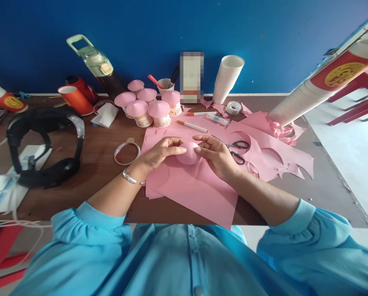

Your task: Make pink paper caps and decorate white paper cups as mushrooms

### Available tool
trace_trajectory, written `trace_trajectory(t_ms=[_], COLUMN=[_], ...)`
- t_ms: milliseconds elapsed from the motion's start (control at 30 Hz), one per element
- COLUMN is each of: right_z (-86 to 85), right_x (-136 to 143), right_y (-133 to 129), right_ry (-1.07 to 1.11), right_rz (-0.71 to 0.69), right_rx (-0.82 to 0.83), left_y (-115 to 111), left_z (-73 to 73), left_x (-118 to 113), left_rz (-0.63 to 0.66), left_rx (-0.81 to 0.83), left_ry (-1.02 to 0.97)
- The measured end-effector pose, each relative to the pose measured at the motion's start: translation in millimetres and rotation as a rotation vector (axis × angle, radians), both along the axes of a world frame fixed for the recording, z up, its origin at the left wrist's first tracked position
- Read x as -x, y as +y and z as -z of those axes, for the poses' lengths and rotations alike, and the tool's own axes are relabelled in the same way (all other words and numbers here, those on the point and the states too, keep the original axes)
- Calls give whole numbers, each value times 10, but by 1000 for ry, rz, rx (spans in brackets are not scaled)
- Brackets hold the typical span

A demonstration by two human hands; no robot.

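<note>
Between my two hands is a small pink paper cone [187, 158], above a pile of pink paper sheets [215, 193]. My left hand [166, 150] pinches its left edge between thumb and fingers. On the opposite edge, my right hand [214, 153] grips it the same way. Black-handled scissors [240, 144] lie just right of my right hand. Beyond my hands are an orange-capped marker [192, 126], another marker [201, 113] and a white glue tube [217, 119]. Several paper cups topped with pink cones [159, 110] stand at the back left of the paper.
Paper cup stacks [229, 78] stand by the blue wall and lean in at right [320, 86]. Pink scraps [273, 144] spread rightward. A tape roll [127, 153], a black head strap [45, 148], a bottle [100, 68] and an orange cup [75, 100] occupy the left.
</note>
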State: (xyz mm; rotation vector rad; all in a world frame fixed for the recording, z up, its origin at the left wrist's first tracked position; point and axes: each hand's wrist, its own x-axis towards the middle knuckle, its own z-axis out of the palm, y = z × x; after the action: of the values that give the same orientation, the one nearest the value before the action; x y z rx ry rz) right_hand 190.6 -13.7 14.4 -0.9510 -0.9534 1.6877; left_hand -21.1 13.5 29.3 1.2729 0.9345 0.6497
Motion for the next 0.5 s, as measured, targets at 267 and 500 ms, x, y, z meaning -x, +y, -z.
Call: trace_trajectory(t_ms=[267, 500], right_z=[7, -12], right_x=[-13, -5], right_y=[-2, -5], right_ry=[-14, -103], right_rz=[12, -41], right_rx=[-8, -4], left_y=[0, -7], left_z=[8, -5], left_x=[4, 13], left_rz=[-25, -16], left_rx=[46, 55], left_ry=[-62, -49])
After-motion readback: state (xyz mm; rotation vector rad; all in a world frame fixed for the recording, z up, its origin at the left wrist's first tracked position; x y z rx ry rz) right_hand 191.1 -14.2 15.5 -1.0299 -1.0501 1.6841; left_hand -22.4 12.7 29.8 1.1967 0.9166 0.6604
